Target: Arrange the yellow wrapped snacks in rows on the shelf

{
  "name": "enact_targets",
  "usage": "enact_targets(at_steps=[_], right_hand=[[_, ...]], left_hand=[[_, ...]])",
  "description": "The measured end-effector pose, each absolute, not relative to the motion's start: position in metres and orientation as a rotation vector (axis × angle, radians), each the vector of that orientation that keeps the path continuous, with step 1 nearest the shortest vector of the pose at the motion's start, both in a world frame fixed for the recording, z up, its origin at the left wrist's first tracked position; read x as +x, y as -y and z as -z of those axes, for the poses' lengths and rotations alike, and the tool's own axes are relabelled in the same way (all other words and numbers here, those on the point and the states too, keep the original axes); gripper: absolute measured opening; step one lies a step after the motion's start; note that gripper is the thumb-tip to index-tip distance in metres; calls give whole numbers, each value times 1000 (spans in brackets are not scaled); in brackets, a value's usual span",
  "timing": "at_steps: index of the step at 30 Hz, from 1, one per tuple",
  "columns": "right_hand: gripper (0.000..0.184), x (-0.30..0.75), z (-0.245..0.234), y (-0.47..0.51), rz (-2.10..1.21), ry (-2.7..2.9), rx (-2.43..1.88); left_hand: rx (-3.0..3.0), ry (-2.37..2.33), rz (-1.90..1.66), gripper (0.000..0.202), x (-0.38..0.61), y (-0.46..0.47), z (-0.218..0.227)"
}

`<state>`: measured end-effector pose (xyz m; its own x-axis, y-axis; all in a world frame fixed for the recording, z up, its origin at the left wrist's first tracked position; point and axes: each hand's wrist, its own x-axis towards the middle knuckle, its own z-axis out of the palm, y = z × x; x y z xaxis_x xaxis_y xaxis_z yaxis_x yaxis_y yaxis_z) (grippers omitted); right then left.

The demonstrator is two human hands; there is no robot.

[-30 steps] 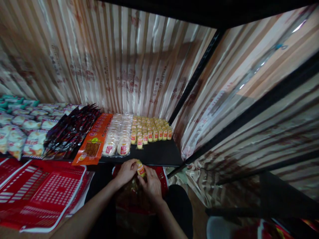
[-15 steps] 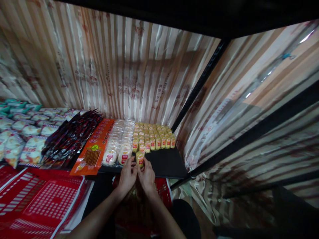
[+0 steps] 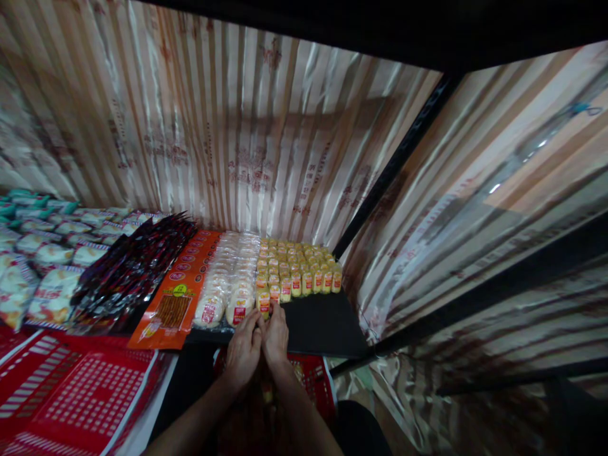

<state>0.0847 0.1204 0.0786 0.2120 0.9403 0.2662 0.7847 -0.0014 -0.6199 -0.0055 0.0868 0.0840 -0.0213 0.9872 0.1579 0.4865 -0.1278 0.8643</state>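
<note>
At the front edge of a matt black shelf (image 3: 323, 326), the left hand (image 3: 244, 348) and right hand (image 3: 275, 334) meet at a small yellow snack packet (image 3: 263, 302), upright and block-shaped with rounded corners, its shiny film bearing a red-and-white label. Beside it, round pale cakes (image 3: 240, 309) sit in crinkled clear film, next to a flat, smooth orange stick-snack bag (image 3: 164, 310) and a heap of glossy dark sachets (image 3: 133, 269). Puffy white snack bags (image 3: 53, 296) lie farther left, and a striped, satiny curtain (image 3: 266, 126) hangs in folds behind.

Just beyond the fingertips, the yellow packet stands on the shelf at the near left corner of its block. Both hands' fingers are curled and scarcely parted around its lower end; whether they pinch it or only touch it, I cannot tell.

Eight labelled yellow fronts face forward, this packet included; those behind are too crowded to count. The cakes form two columns, the orange bag shows as one, and two red perforated plastic baskets (image 3: 95, 389) sit below shelf level.
</note>
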Motion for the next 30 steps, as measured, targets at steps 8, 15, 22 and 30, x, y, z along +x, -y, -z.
enact_targets(at_steps=[8, 15, 22, 30], right_hand=[[40, 88, -68, -127, -463, 1496, -1656], [32, 94, -58, -121, -572, 1480, -1534], [31, 104, -58, -118, -249, 1512, -1670], [43, 120, -52, -130, -179, 1683, -1567]], left_hand=[[1638, -1500, -1030, 45, 0, -89, -76], [1717, -1545, -929, 47, 3, -92, -73], [1699, -1555, -958, 48, 14, -92, -68], [1711, -1608, -1043, 51, 23, -103, -50]])
